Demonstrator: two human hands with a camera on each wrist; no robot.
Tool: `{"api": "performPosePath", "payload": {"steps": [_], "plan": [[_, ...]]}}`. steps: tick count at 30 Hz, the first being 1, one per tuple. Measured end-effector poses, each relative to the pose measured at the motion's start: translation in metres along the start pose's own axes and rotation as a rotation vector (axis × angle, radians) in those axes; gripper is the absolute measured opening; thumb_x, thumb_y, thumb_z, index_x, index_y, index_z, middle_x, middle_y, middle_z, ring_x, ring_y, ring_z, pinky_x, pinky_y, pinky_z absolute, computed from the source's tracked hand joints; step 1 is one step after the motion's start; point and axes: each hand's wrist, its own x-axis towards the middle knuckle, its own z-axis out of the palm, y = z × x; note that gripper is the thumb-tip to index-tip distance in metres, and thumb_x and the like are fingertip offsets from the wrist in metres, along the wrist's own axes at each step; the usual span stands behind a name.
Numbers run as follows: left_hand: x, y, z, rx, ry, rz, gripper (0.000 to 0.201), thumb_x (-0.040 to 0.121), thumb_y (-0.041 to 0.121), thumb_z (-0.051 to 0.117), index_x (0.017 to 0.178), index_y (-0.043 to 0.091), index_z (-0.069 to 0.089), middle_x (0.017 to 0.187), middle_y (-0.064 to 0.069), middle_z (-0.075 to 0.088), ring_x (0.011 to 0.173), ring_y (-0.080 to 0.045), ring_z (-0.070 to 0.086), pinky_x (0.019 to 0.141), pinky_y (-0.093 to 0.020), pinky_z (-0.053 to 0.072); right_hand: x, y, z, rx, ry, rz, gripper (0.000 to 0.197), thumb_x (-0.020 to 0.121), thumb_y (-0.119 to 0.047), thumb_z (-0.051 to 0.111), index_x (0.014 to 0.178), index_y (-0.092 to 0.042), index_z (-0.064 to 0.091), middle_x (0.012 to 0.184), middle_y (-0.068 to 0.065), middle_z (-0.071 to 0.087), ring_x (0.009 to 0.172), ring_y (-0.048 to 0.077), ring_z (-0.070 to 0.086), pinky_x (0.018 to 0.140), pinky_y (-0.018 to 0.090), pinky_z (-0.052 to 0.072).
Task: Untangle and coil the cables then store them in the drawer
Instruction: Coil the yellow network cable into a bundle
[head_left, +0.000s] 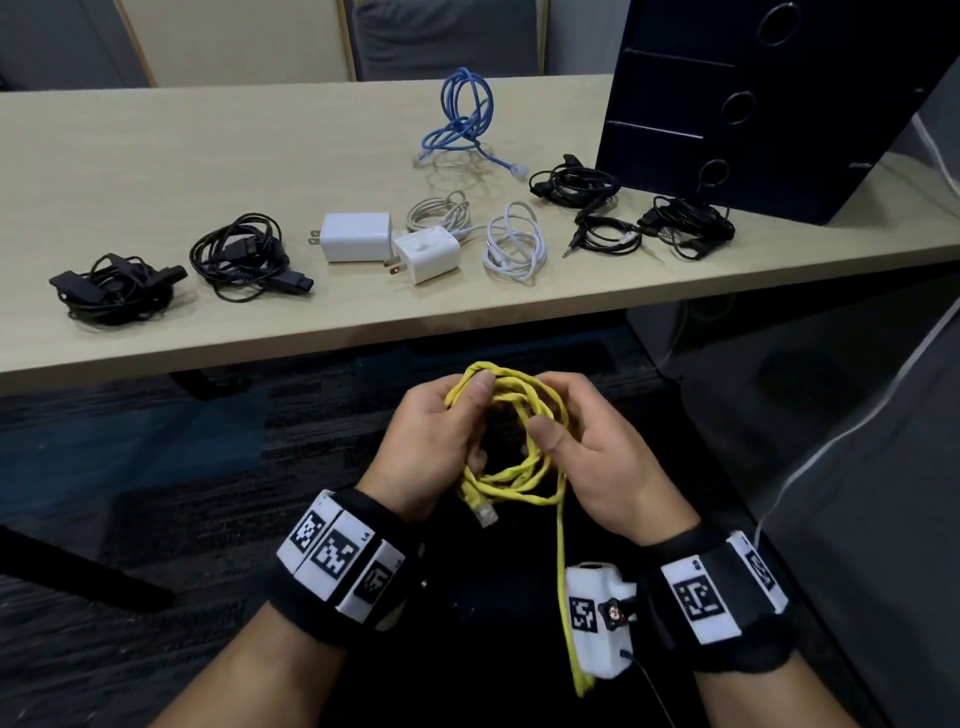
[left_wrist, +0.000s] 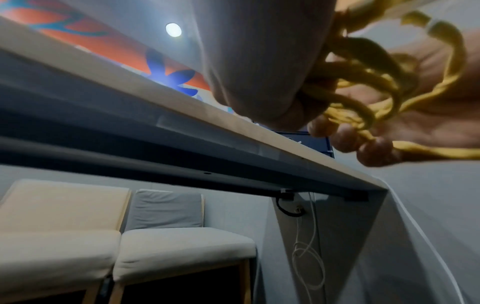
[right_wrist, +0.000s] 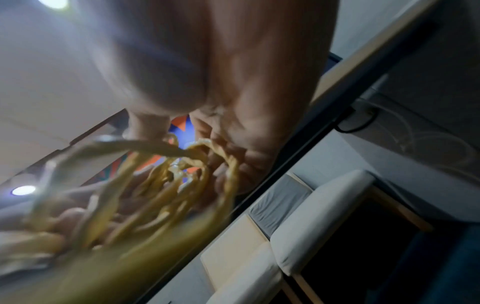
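A yellow network cable (head_left: 511, 415) is looped into a loose coil in front of me, below the table's near edge. My left hand (head_left: 441, 436) grips the coil's left side, thumb pressed on the top loops. My right hand (head_left: 587, 441) holds the right side, thumb over the strands. One clear plug (head_left: 484, 514) dangles under the coil, and a long tail (head_left: 566, 597) hangs down past my right wrist. Both wrist views show the yellow cable (left_wrist: 369, 88) (right_wrist: 166, 185) blurred among curled fingers. The dark blue drawer unit (head_left: 753, 104) stands on the table at the back right, its drawers closed.
On the beige table (head_left: 156, 182) lie a blue cable (head_left: 462, 119), two white chargers (head_left: 358, 236) with white cables (head_left: 514, 241), and several black cable bundles (head_left: 239, 254) left and right. Cushioned seats (left_wrist: 155, 246) stand beyond the table. Dark carpet lies below.
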Motion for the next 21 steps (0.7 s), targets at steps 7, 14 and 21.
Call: {"api": "performPosePath", "payload": {"steps": [7, 14, 21], "plan": [[-0.002, -0.005, 0.007, -0.215, -0.065, -0.069, 0.021, 0.097, 0.024, 0.053, 0.083, 0.008, 0.057, 0.045, 0.003, 0.04, 0.039, -0.011, 0.039, 0.05, -0.03, 0.041, -0.001, 0.005, 0.015, 0.067, 0.121, -0.003, 0.019, 0.1, -0.023, 0.05, 0.118, -0.023, 0.057, 0.082, -0.011, 0.062, 0.076, 0.0, 0.058, 0.073, 0.021, 0.046], [0.006, 0.004, -0.028, -0.293, -0.454, -0.216, 0.088, 0.057, 0.055, 0.085, 0.118, 0.0, 0.053, 0.07, -0.003, 0.054, 0.065, -0.019, 0.06, 0.063, -0.029, 0.052, -0.001, 0.004, 0.018, -0.165, 0.157, -0.215, 0.022, 0.096, -0.017, 0.047, 0.114, -0.012, 0.06, 0.087, -0.02, 0.054, 0.08, -0.007, 0.054, 0.07, 0.006, 0.037], [0.004, 0.011, 0.002, -0.204, -0.068, -0.132, 0.042, 0.08, 0.054, 0.049, 0.075, 0.013, 0.054, 0.051, 0.006, 0.038, 0.044, -0.008, 0.034, 0.045, -0.025, 0.04, 0.006, 0.002, 0.016, -0.123, 0.156, -0.173, 0.022, 0.097, -0.016, 0.054, 0.118, -0.016, 0.059, 0.087, -0.018, 0.058, 0.078, -0.005, 0.057, 0.071, 0.007, 0.039]]}}
